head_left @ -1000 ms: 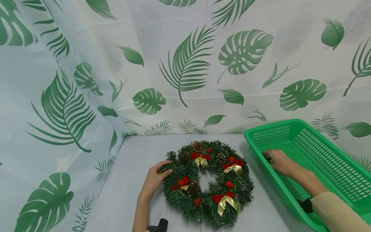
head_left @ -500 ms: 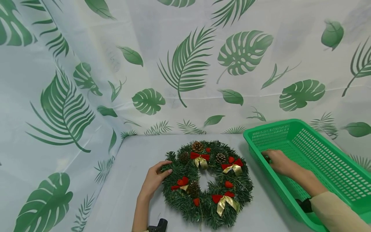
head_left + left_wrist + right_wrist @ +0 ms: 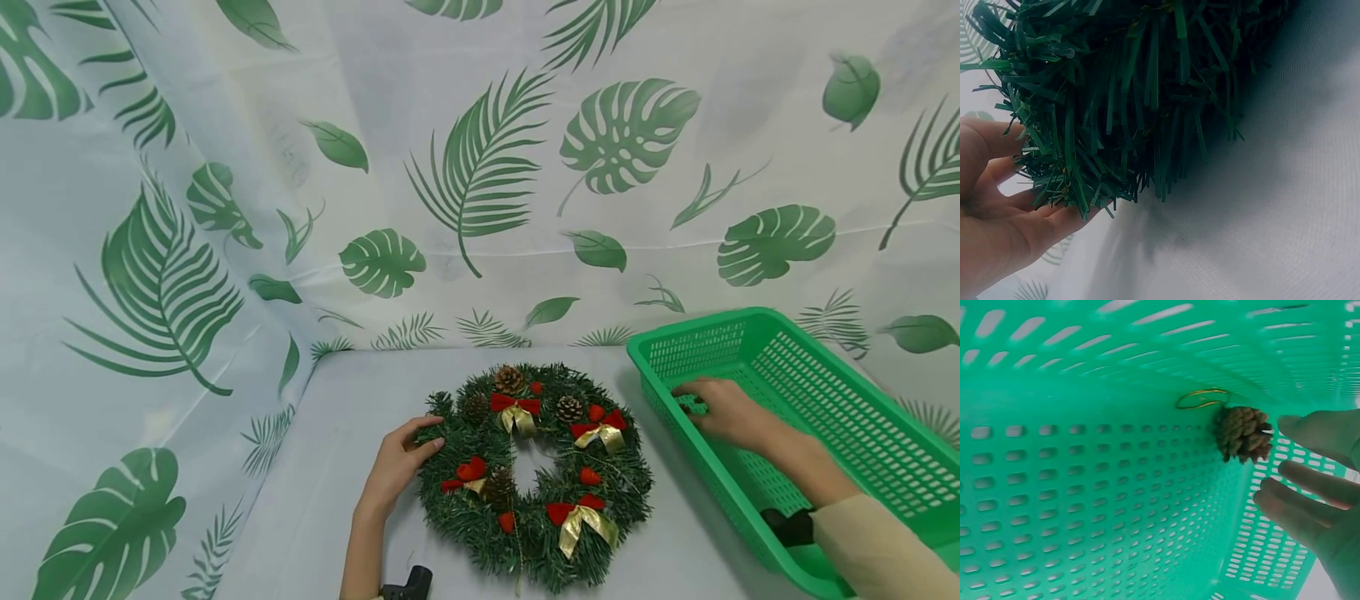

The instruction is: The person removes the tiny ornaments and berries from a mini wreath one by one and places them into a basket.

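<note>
We steady the wreath with our left hand while our right hand, fingers spread, nears the pinecone in the basket, not yet gripped.

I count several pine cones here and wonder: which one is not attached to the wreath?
The pine cone lying loose in the green basket, by the right hand. It has a gold wire loop; the others sit fixed among the wreath needles.
</note>
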